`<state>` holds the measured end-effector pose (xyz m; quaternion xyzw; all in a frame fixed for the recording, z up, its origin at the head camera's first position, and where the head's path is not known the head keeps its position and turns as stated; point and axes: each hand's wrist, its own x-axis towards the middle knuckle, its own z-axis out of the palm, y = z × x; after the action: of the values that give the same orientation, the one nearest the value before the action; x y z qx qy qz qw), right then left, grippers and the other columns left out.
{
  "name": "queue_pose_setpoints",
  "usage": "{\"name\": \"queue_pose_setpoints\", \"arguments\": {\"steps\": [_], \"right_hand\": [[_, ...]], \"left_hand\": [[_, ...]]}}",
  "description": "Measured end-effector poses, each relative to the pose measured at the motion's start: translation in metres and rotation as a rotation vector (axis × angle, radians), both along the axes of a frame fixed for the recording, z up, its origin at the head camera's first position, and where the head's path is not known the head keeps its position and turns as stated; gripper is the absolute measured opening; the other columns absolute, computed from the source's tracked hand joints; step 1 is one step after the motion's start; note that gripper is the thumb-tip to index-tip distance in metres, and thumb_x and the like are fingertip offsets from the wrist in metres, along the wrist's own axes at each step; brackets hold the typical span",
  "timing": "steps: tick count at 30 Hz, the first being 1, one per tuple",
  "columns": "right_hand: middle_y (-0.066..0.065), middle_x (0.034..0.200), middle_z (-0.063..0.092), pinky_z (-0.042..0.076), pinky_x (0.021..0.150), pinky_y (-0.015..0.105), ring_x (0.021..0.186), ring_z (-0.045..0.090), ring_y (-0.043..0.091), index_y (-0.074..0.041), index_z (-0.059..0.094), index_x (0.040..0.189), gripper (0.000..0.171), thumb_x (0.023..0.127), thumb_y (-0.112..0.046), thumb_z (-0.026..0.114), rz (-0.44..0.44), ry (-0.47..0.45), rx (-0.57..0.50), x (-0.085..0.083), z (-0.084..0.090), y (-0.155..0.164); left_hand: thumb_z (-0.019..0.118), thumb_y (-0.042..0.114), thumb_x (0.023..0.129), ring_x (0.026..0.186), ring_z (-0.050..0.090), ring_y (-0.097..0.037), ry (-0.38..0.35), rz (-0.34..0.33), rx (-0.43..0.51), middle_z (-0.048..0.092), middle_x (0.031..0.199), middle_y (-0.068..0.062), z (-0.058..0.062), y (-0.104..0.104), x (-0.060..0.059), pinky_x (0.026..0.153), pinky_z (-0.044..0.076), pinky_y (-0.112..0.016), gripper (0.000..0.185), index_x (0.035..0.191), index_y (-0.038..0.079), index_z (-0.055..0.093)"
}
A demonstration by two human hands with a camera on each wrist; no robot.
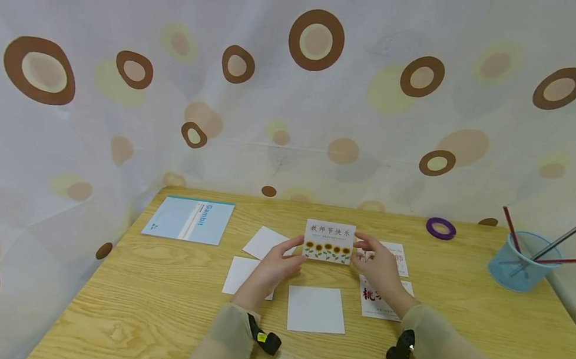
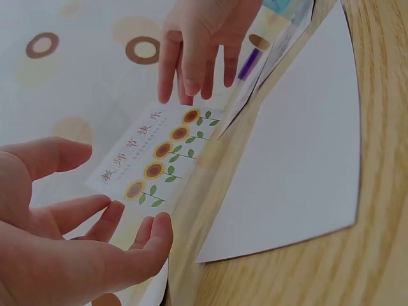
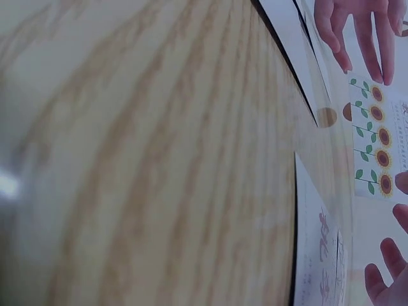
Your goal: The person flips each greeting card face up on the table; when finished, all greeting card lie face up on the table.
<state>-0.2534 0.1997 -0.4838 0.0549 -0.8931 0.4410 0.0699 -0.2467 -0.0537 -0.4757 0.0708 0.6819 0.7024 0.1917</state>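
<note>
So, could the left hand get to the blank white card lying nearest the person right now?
Probably yes. The blank white card lies bare on the table just behind the left hand, nothing between them, though that hand is busy holding the sunflower card.

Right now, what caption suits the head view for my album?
Two hands, left hand and right hand, hold a sunflower card upright above a wooden table.
</note>
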Motion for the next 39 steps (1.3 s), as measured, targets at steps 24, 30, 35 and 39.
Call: {"name": "queue_pose_setpoints", "arguments": {"steps": [24, 30, 35, 39], "right_hand": [[0.014, 0.105, 0.066, 0.051, 0.075, 0.029, 0.088, 0.060, 0.021, 0.000, 0.050, 0.141, 0.063, 0.082, -0.003, 0.075, 0.034, -0.067, 0.061, -0.010, -0.005, -0.003], [0.017, 0.107, 0.064, 0.055, 0.074, 0.026, 0.088, 0.063, 0.019, 0.001, 0.049, 0.142, 0.064, 0.083, -0.001, 0.074, 0.032, -0.120, 0.022, -0.012, -0.005, -0.003], [0.017, 0.109, 0.063, 0.054, 0.072, 0.023, 0.085, 0.061, 0.015, 0.002, 0.048, 0.142, 0.065, 0.083, 0.000, 0.074, 0.018, -0.171, 0.001, -0.013, -0.004, -0.004], [0.019, 0.111, 0.062, 0.055, 0.072, 0.025, 0.085, 0.061, 0.015, 0.003, 0.048, 0.142, 0.064, 0.084, 0.000, 0.073, 0.008, -0.206, -0.015, -0.013, -0.003, -0.004]], "left_hand": [[0.054, 0.008, 0.100, 0.142, 0.038, -0.036, -0.062, 0.016, 0.070, 0.028, 0.160, -0.018, -0.010, 0.005, -0.007, 0.110, 0.043, -0.048, 0.060, 0.155, 0.006, 0.031], [0.054, 0.008, 0.099, 0.144, 0.034, -0.038, -0.091, 0.023, 0.107, 0.028, 0.160, -0.021, -0.011, 0.005, -0.010, 0.110, 0.043, -0.048, 0.063, 0.156, 0.005, 0.027], [0.053, 0.007, 0.100, 0.144, 0.034, -0.039, -0.101, 0.022, 0.121, 0.027, 0.159, -0.024, -0.009, 0.005, -0.011, 0.109, 0.043, -0.048, 0.063, 0.157, 0.005, 0.025], [0.051, 0.006, 0.101, 0.144, 0.033, -0.040, -0.106, 0.016, 0.133, 0.026, 0.159, -0.025, -0.009, 0.005, -0.011, 0.110, 0.042, -0.049, 0.063, 0.157, 0.004, 0.023]]}}
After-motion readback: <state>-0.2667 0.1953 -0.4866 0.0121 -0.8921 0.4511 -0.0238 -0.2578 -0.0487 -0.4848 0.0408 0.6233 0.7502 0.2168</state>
